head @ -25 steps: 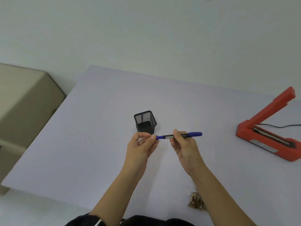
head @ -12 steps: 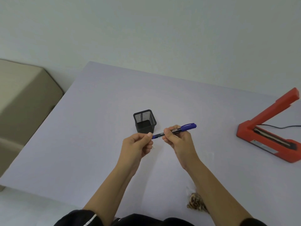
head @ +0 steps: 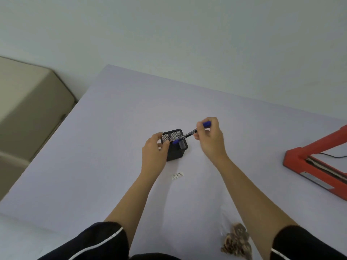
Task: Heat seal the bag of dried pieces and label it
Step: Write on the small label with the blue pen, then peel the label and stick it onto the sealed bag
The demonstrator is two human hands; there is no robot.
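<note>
My right hand [head: 211, 138] grips a blue marker pen [head: 189, 135], tilted with its lower end inside the black mesh pen holder [head: 176, 151]. My left hand [head: 155, 150] rests against the holder's left side, fingers curled on its rim. A small white label [head: 177, 175] with writing lies flat on the table just in front of the holder. The clear bag of dried brown pieces [head: 235, 241] lies near the table's front edge, partly behind my right forearm. The red heat sealer [head: 317, 164] stands at the right with its arm raised.
The pale lilac table [head: 93, 156] runs to a plain wall at the back. A beige box or cabinet [head: 28, 109] stands off the table's left side. A black cable [head: 336, 156] trails from the sealer.
Both hands have moved forward to the pen holder. The pen, held level between both hands before, now tilts down into the holder in my right hand alone. The label now shows on the table.
</note>
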